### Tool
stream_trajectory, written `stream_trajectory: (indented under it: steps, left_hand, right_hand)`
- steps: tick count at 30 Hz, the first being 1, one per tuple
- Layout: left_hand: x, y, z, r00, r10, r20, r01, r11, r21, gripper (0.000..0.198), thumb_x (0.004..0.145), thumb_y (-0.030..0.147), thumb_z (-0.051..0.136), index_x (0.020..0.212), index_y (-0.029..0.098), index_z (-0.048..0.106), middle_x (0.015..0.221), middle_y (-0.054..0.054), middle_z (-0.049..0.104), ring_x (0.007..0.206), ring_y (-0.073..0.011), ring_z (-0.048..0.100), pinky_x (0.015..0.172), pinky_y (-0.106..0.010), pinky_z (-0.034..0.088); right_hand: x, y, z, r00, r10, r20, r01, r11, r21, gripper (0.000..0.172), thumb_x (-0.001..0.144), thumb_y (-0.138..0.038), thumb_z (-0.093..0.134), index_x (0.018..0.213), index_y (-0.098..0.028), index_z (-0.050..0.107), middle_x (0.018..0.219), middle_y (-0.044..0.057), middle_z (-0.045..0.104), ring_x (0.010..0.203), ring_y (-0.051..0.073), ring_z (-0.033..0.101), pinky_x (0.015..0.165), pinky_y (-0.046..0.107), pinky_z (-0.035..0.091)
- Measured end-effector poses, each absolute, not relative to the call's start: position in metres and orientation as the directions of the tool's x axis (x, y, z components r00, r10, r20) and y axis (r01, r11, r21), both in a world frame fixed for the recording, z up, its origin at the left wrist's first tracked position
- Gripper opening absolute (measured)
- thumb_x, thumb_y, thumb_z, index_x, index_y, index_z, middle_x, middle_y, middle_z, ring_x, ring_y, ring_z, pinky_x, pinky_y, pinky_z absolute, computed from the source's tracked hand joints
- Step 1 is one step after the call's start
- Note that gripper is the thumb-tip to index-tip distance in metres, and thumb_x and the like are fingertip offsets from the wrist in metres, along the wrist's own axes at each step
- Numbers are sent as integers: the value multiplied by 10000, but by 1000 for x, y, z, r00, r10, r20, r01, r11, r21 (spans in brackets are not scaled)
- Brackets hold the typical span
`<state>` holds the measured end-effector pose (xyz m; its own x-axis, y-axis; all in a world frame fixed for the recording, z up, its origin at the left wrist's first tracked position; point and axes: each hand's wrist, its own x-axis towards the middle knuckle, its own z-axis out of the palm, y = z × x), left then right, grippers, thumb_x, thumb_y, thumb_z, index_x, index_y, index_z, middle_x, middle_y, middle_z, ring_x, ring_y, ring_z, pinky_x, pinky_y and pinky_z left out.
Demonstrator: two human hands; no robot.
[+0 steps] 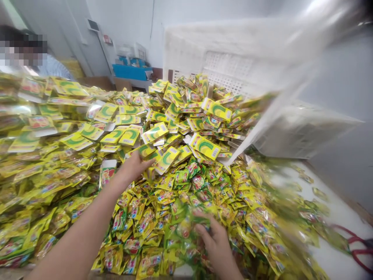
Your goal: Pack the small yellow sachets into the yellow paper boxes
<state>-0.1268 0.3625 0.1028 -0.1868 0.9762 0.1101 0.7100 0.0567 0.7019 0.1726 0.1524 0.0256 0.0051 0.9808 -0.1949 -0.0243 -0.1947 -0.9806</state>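
Observation:
My left hand (136, 166) reaches forward to the foot of a heap of flat yellow cartons. One finger is stretched out against a yellow carton (168, 160), and I see no grip on it. Lower down, my right hand (214, 235) has its thumb and fingers curled around blurred green packets (185, 227); how many is unclear. Around both hands lies a thick layer of small shiny yellow-and-green packets (145, 219). Beside my left forearm, an open-ended carton (107, 173) shows green packaging print.
A white plastic crate (230, 64) lies tipped behind the cartons, its mouth facing me. Red-handled scissors (354, 245) rest on the white tabletop (287, 175) at right. Another person (54, 66) is at far left. Blue equipment (132, 72) stands by the wall.

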Motion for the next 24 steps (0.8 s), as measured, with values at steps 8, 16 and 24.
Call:
stream_trajectory:
  steps: [8,16,24]
  left_hand:
    - [-112,191,67,-101,989,-112,190,130,973,513,756,391,753,1208,214,584,1153,-88,726,1029,-269,696,867,-365,567]
    - [-19,117,0,139,986,-96,27,94,995,253,874,310,629,1120,252,627,1222,-45,689,1173,-248,614,976,-329,505]
    - [-20,112,-3,196,977,-89,30,84,996,316,850,304,663,1160,252,633,1188,-45,700,1126,-251,630,933,-308,509]
  right_hand:
    - [166,156,54,65,992,-106,-153,-95,-984,284,841,-416,676,992,-181,625,681,10,652,507,150,595,458,234,473]
    - [158,148,60,-208,913,352,392,407,-825,151,908,-210,595,1039,-230,666,982,56,631,932,197,612,837,304,484]
    - [172,141,88,-504,862,56,732,461,-502,85,860,-200,643,942,-216,658,928,26,617,816,179,607,714,262,431]
